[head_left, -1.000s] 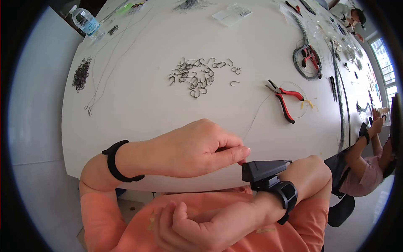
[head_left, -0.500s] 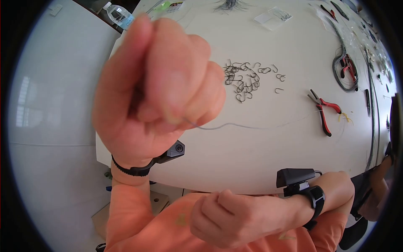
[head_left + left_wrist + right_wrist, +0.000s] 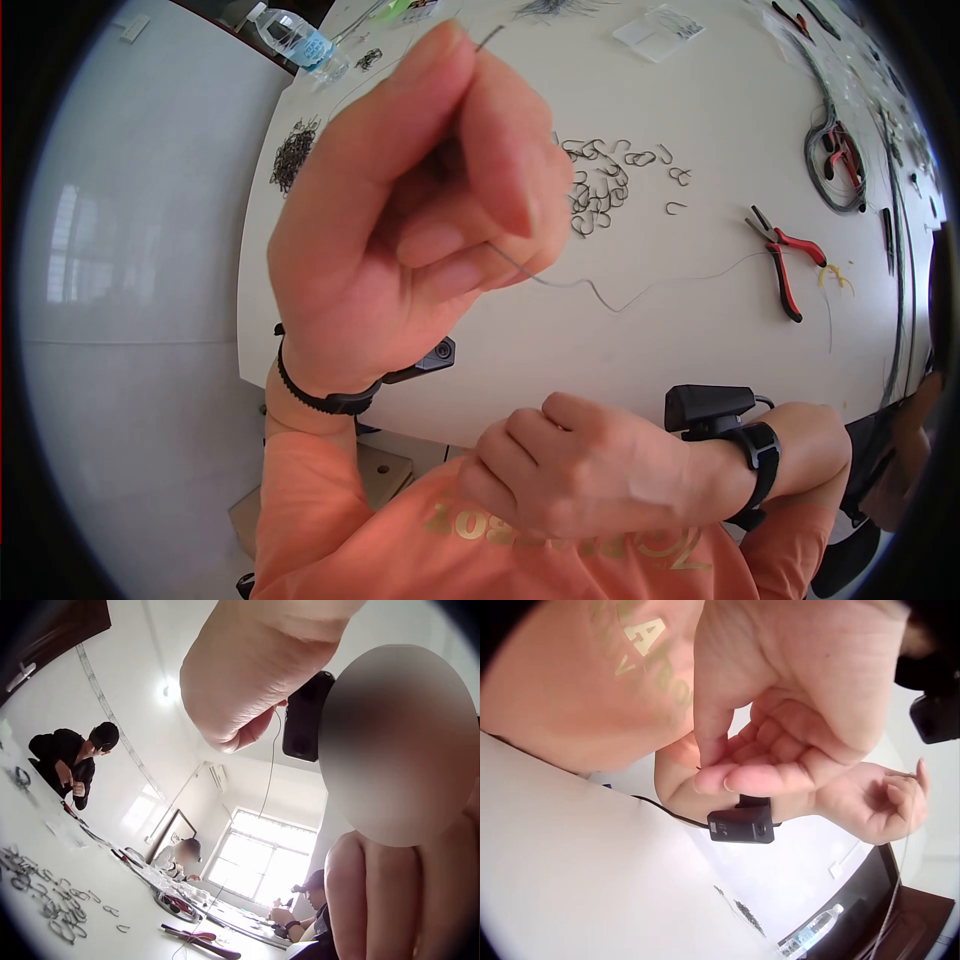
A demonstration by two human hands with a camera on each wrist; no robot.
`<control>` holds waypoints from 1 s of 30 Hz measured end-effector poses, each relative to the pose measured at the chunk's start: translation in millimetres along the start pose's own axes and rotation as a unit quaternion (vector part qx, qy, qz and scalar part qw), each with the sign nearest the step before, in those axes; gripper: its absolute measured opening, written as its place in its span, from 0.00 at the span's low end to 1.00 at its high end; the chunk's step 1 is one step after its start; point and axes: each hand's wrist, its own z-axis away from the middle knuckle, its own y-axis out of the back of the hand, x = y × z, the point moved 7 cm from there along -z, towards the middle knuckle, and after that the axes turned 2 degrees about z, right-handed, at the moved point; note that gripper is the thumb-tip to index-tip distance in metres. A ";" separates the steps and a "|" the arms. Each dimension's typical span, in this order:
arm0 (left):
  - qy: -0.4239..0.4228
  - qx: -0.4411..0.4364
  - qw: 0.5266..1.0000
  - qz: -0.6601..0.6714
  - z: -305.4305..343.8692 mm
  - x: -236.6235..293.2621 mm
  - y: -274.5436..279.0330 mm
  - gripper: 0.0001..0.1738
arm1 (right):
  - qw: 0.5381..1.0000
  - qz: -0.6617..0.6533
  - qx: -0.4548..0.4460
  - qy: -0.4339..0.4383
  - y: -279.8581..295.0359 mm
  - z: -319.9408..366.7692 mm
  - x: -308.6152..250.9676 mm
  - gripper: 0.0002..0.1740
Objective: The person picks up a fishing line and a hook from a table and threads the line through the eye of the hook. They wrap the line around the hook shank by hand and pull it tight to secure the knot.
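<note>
My left hand is raised close to the head camera, thumb and forefinger pinching a thin grey fishing line. A short dark end pokes out above the fingertips. From under the curled fingers the line runs in waves toward red-handled pliers lying on the table. In the left wrist view the line hangs from the pinch. My right hand, palm hidden, is held before the orange shirt. The right wrist view shows its thumb and forefinger pinched together, with a tiny dark tip showing between them; its kind cannot be told.
Loose fish hooks lie mid-table, and a dark pile of hooks at the left. Beyond are a water bottle, a plastic bag and a coil of grey line. Other people sit round the table.
My left hand has risen from the table's front edge toward the camera, pulling the line up. My right hand has turned knuckles-up before the shirt. The view has shifted left.
</note>
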 end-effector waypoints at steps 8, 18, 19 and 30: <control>0.040 0.016 0.999 -0.023 -6.8 -4.7 2.2 0.25 | 0.993 -0.068 -0.035 -0.084 -11.9 0.7 29.6 0.09; 0.003 0.090 0.993 0.080 -4.0 -15.0 29.9 0.23 | 0.987 -0.058 -0.061 -0.137 -20.9 2.6 39.2 0.09; -0.051 0.052 0.984 0.163 -2.8 -14.0 32.9 0.23 | 0.987 -0.055 -0.062 -0.134 -22.0 3.0 38.6 0.08; 0.029 0.108 0.993 0.025 -6.4 -19.8 13.6 0.23 | 0.986 -0.122 -0.025 -0.115 -7.8 3.7 36.7 0.08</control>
